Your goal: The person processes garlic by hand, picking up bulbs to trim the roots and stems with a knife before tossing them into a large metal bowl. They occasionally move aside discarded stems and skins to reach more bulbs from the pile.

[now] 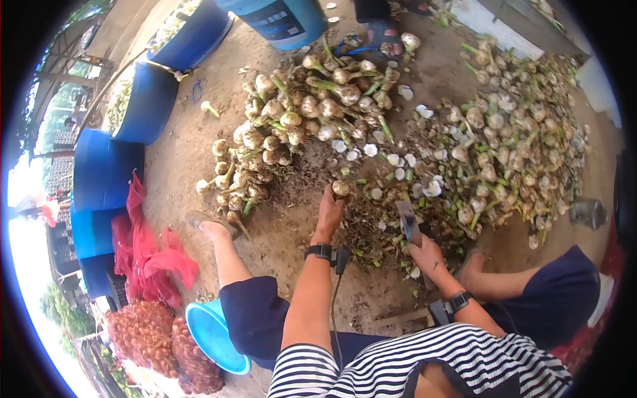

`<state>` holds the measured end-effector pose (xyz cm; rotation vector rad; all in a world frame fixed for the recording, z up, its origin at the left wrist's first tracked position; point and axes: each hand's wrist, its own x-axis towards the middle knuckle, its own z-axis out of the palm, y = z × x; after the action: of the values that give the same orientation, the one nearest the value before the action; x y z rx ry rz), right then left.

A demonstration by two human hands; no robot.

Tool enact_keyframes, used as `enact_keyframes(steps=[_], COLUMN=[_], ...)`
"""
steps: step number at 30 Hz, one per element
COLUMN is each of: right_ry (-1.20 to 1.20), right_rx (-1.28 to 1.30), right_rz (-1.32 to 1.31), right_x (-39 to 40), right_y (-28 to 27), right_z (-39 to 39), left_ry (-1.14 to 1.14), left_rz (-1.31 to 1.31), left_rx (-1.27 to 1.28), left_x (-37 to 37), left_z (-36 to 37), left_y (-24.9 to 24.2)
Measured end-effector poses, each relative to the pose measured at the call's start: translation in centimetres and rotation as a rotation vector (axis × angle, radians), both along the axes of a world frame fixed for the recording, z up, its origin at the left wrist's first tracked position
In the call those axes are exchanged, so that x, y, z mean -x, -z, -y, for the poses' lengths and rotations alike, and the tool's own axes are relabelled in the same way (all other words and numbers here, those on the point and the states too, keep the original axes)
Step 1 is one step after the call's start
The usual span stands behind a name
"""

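My left hand (328,213) is closed round a garlic bulb (340,188), held above the ground between two heaps. My right hand (428,256) grips a flat-bladed knife (408,220), its blade pointing away from me and apart from the bulb. Ahead and to the left lies a heap of garlic with stems (305,106), the bulbs dirty and white. Below the knife are cut stems and root trimmings (371,232). A larger heap of trimmed garlic (511,139) spreads to the right. White peeled skins lie between the heaps.
Blue tubs (106,169) line the left side, some filled with garlic. A blue bucket (285,23) stands at the back, near another person's foot (385,40). Red netting (152,255), filled mesh sacks (142,335) and a light-blue basin (215,335) are at my left.
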<state>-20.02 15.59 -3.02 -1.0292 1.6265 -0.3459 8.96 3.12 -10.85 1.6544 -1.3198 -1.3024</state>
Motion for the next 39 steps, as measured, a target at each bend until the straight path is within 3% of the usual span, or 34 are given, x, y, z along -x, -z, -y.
enact_keyframes(steps=[3,4,7,11,12,15,18,19,21,24,25,27,32,35,36,39], right_ry=[0.008,-0.026,-0.114,-0.286,-0.374,-0.357,-0.324,-0.311,-0.241,-0.175,-0.187,-0.213,-0.103,-0.177,-0.383,-0.288], right_rx=[0.204,0.301,0.621,1.057,1.047,1.111,0.872,0.677,0.534,0.56,0.583,0.629,1.107,1.134,0.823,0.138], right_rz=[-0.048,-0.088,-0.205,-0.244,-0.312,-0.335,-0.451,-0.483,-0.445,-0.311,-0.279,-0.208,-0.116,-0.179,-0.332,-0.291], right_x=[-0.4,-0.6,-1.1,-1.3,-1.2,-1.4,-0.8,0.7,3.0,2.0,1.8,1.1,-1.2,-1.2,-0.3,1.6], right_y=[-2.5,-3.2,-5.5,-8.6,-9.4,-10.0,-5.6,-2.8,-2.7,-5.0,-5.7,-7.4,-15.6,-13.4,-9.0,-1.1], right_z=[0.1,-0.2,-1.0,-1.3,-1.8,-2.8,-3.0,-3.0,-3.5,-2.9,-3.0,-3.0,-2.0,-1.8,-2.1,-3.5], left_ry=[-0.016,-0.143,0.048,0.112,0.271,0.15,0.038,0.086,0.087,0.283,0.228,0.004,-0.254,-0.284,-0.297,-0.214], left_rz=[-0.284,-0.305,-0.195,-0.142,0.049,-0.12,-0.306,-0.387,-0.518,0.237,0.287,-0.227,-0.495,-0.561,-0.577,-0.56], left_rx=[-0.217,-0.132,-0.159,-0.076,-0.039,-0.002,-0.077,-0.006,0.04,0.425,0.3,0.084,-0.007,-0.009,-0.016,0.112], left_x=[5.7,7.4,8.4,9.4,8.9,9.4,11.5,12.7,13.3,9.9,8.8,8.1,8.9,9.8,10.6,10.6], left_z=[-3.8,-5.8,-8.9,-12.8,-13.3,-15.4,-17.3,-17.7,-18.0,-16.9,-16.9,-17.6,-18.2,-17.9,-17.6,-14.7], left_y=[-9.9,-10.7,-13.9,-15.0,-15.5,-15.4,-20.1,-22.0,-23.8,-22.9,-22.3,-21.4,-19.1,-18.6,-20.2,-20.5])
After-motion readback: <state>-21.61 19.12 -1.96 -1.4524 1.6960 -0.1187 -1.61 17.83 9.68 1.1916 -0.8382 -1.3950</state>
